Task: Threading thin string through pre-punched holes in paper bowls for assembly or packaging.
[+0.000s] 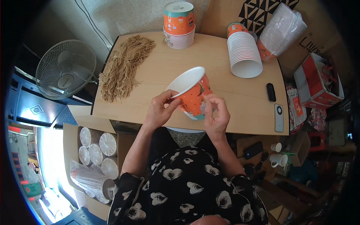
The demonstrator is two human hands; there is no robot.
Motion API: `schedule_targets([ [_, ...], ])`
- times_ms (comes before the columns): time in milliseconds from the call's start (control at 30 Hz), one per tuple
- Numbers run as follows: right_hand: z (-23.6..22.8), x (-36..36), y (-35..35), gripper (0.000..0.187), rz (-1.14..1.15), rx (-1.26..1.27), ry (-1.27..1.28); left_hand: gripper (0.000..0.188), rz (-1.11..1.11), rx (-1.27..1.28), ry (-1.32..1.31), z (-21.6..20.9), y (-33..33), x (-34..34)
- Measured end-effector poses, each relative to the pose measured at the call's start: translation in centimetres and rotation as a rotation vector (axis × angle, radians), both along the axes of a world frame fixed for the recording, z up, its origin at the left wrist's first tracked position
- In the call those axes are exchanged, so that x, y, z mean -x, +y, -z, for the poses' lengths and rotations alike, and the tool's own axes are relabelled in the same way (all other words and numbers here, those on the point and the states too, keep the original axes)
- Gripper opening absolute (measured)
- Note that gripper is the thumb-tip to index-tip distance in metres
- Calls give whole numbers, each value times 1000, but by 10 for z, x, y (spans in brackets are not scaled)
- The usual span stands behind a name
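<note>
A large orange paper tub (192,98) with a white inside and a teal base is tilted over the near part of the table, its mouth toward the upper left. My left hand (160,111) grips its rim, thumb outside and fingers at the inner wall. Bent fingers of my right hand (217,115) come together at the tub's right side; a small pale bit shows near the fingertips, too unclear to name. To the left lies a bundle of tan twine (125,67). At the back stands an upside-down stack of matching tubs (179,26).
A stack of tubs lies on its side (244,54) at the back right, beside a plastic-wrapped stack (282,32). A black object (270,92) and a phone (279,117) lie near the table's right edge. A fan (66,71) and a carton of wrapped cups (67,138) are left.
</note>
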State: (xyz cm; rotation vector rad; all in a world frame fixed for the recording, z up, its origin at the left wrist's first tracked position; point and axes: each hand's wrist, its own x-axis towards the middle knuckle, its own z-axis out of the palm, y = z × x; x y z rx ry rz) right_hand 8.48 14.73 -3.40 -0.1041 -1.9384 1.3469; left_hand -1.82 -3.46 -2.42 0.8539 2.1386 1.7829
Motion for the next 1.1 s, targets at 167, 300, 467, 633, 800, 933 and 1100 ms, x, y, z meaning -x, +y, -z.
schedule_targets([
  [167,25,22,12,5,86,-21,98,19,92,-39,-244,24,-14,9],
  [300,33,14,2,7,32,-42,-64,25,81,127,-115,29,-20,4],
  [467,30,13,-4,11,74,-331,9,26,-238,226,496,18,-6,-4],
  [633,0,0,-12,9,12,-271,24,17,-100,-180,-277,7,4,-17],
  [800,-15,-6,-20,8,-121,-60,-64,10,-159,-112,108,-10,9,-23],
  [933,-10,-4,-23,9,-141,-10,-101,9,-234,-51,311,-6,11,-23],
  [1100,-1,3,-27,9,-101,7,-55,10,-255,36,440,-11,9,-26],
])
